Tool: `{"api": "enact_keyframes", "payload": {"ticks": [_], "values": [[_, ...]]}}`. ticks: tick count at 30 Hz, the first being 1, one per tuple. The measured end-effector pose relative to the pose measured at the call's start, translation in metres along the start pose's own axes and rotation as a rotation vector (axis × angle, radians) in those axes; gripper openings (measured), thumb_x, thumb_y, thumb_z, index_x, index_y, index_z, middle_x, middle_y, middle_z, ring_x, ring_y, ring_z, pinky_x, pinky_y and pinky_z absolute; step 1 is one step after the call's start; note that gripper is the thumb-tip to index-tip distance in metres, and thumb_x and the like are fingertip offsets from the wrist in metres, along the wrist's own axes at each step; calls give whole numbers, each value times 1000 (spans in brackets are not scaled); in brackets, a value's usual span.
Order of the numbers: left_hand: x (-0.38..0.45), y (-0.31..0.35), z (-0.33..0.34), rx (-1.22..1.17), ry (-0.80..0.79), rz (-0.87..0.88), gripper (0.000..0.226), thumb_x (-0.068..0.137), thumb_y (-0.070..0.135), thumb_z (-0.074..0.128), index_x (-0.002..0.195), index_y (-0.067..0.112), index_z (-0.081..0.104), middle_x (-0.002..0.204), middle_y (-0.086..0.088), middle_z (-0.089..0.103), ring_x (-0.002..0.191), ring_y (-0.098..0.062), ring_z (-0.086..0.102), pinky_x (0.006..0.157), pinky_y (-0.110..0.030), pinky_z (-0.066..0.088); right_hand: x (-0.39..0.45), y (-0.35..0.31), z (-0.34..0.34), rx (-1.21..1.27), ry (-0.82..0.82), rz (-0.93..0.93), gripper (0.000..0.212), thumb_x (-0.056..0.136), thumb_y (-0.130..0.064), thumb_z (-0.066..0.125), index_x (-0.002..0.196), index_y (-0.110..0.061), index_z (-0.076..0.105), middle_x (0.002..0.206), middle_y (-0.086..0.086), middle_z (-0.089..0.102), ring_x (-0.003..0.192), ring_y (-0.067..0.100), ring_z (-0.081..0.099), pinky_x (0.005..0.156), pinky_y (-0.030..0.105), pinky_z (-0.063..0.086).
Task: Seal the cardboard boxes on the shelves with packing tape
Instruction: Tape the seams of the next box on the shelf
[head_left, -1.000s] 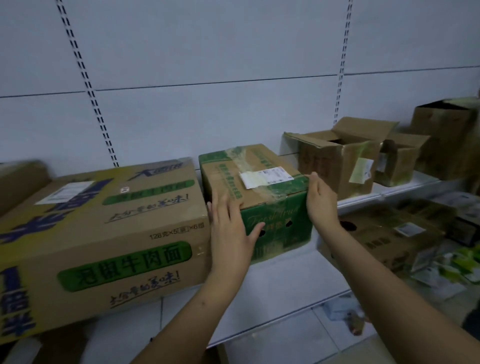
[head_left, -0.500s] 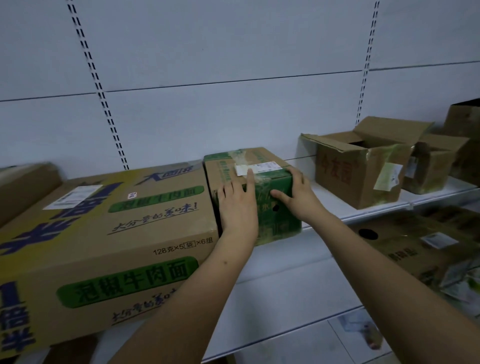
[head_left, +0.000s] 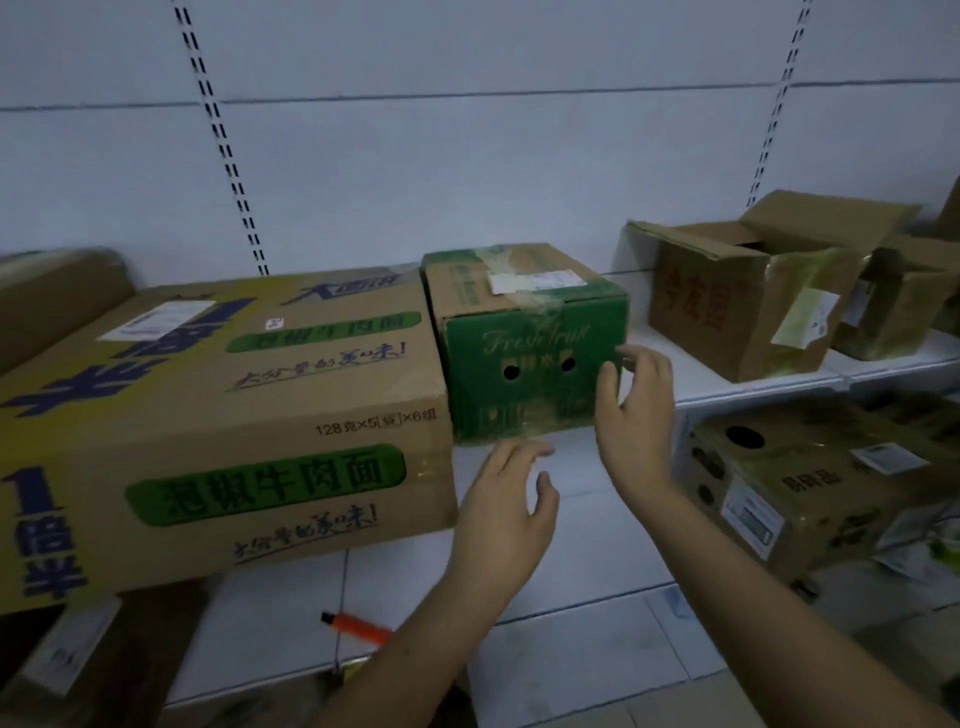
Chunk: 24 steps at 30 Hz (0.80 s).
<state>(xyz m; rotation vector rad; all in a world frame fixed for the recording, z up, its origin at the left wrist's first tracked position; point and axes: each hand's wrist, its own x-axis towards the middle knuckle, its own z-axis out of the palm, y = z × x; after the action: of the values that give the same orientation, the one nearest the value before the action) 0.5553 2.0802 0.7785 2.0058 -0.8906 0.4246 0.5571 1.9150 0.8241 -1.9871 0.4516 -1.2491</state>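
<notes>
Small green-and-brown cardboard fruit box (head_left: 524, 338) sat on the white metal shelf (head_left: 597, 499), pressed up against the large yellow-and-brown noodle carton (head_left: 218, 415) on its left. Clear packing tape (head_left: 530, 306) ran over its top seam and down the green front face, so this one looked sealed. Left hand (head_left: 511, 499) hung just in front of the box's lower edge, fingers relaxed and spread, grip loose on nothing. Right hand (head_left: 636, 410) was at the box's right front corner, fingers loosely curved with their tips at or just off the cardboard, also holding nothing. Orange-handled utility knife (head_left: 358, 626) lay near the shelf's front lip, well apart from both hands. No tape roll was visible.

Judgement: step in hand was finishing this box and moving to the next. To do it well, tape ends wanted a firm rub-down at the front edge, palm flat, so they wouldn't lift. Brown open-flapped cardboard box (head_left: 748, 296) to the right looked like the next candidate; flaps needed folding flush and holding down before tape went on, else the seam would gap.
</notes>
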Motion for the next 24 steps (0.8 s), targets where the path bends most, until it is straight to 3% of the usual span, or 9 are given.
{"api": "enact_keyframes", "payload": {"ticks": [2,4,8,10,13,17,20,24], "values": [[-35,-32,3,-3,-66,-51,27,96,19,50,117,20,66,112,12,59,100,2,55,87,-15,46,-27,9,1,-16,27,59,17,102,-21,45,111,-14,57,106,-1,55,94,14,53,79,33,46],[-72,-67,2,24,-114,-125,26,95,19,49,114,20,67,109,11,60,97,0,57,85,-19,48,-58,22,12,-66,-31,123,15,101,-20,45,102,-15,59,94,-2,57,81,15,52,67,30,38],[-146,-131,-17,113,-198,-304,28,95,23,47,115,21,66,110,8,62,96,-5,59,84,-29,53,-132,51,54,-141,-268,196,16,98,-15,47,102,-14,63,85,-3,61,74,16,53,63,29,34],[-181,-162,-31,172,-162,-395,29,93,22,48,116,21,66,112,5,63,100,-10,60,88,-33,53,-173,67,84,-145,-430,206,17,96,-15,50,106,-13,64,88,1,66,77,21,59,65,30,41],[-225,-208,-51,265,-27,-559,30,90,20,49,115,17,66,112,-2,62,98,-20,62,86,-30,50,-233,88,137,-134,-743,134,25,96,-19,53,119,-15,64,108,4,69,91,22,64,81,33,52],[-279,-289,-61,416,20,-655,27,91,18,53,112,9,66,109,-12,64,97,-32,63,81,-39,54,-311,118,217,-189,-1071,-113,43,100,-27,52,141,-15,50,135,6,56,120,26,56,97,38,48],[-308,-352,-47,439,29,-682,20,95,14,58,113,7,64,109,-14,60,96,-33,58,77,-43,52,-355,153,274,-258,-1159,-254,52,102,-28,48,150,-15,37,146,8,45,126,28,49,101,38,45],[-329,-424,-15,388,96,-654,30,96,12,55,126,8,61,123,-14,58,109,-32,58,88,-44,52,-394,205,339,-235,-1114,-334,54,101,-31,50,151,-14,36,150,9,42,129,31,46,105,39,39]]}}
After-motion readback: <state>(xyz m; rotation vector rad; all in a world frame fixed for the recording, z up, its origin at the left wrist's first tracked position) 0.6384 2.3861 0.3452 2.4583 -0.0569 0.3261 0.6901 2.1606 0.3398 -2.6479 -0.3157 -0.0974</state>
